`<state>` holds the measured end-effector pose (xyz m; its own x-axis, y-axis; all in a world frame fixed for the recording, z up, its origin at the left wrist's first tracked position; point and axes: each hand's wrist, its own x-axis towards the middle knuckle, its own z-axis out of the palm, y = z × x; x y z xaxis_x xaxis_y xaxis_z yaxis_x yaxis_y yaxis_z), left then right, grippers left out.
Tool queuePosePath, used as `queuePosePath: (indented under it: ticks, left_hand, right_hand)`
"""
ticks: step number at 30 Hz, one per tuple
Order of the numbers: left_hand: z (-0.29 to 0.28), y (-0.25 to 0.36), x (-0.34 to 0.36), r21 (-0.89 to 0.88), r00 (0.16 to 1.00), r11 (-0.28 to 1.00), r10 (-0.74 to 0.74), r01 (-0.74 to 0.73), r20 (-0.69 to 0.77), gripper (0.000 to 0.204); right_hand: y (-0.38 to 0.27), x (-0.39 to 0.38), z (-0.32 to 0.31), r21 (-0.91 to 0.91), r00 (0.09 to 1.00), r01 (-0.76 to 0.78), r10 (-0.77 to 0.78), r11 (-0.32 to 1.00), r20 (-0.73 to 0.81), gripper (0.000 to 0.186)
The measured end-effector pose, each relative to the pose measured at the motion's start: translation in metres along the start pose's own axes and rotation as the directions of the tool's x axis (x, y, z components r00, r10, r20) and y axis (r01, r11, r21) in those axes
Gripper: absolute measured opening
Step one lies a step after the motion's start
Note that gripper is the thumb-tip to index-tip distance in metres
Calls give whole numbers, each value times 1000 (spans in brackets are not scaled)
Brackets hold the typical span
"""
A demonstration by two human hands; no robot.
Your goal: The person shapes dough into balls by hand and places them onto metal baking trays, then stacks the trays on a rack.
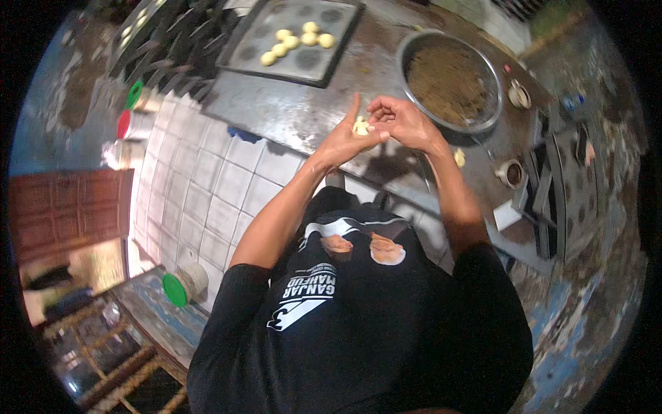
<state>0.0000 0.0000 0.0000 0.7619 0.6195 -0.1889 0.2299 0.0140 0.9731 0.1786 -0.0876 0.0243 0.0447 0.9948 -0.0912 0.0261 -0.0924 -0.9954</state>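
Note:
Over the near edge of the metal table, my left hand (338, 143) cups a small lump of pale yellow dough (360, 127), its thumb pointing up. My right hand (408, 125) meets it from the right, with bent fingers pressed at the same dough. Just beyond my right hand stands a wide metal basin (405, 52) of brown crumbly filling (445, 81). Several round yellow dough balls (310, 38) sit on a dark baking tray (293, 15) at the far left of the table. A small dough piece (459, 157) lies beside my right forearm.
Two mugs (519, 95) with dark contents stand right of the basin. Stacked dark trays (576, 179) fill the right side, and dark racks (196, 48) the far left. Lidded tubs (176, 290) stand left, beyond the white tiled floor (227, 169).

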Motion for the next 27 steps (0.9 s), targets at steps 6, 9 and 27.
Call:
queuePosePath:
  ticks: [6, 9, 27]
  left_hand:
    - [-125, 22, 27, -1, 974, 982, -187, 189, 125, 62]
    - [-139, -16, 51, -555, 997, 827, -71, 83, 43, 67]
    - [-482, -188, 92, 90, 765, 987, -45, 133, -642, 45]
  right_hand:
    - [-28, 93, 80, -494, 687, 268, -523, 827, -505, 38]
    - [8, 125, 126, -797, 688, 296, -697, 526, -205, 41]
    - [147, 612, 174, -945, 959, 170, -266, 280, 94, 57]
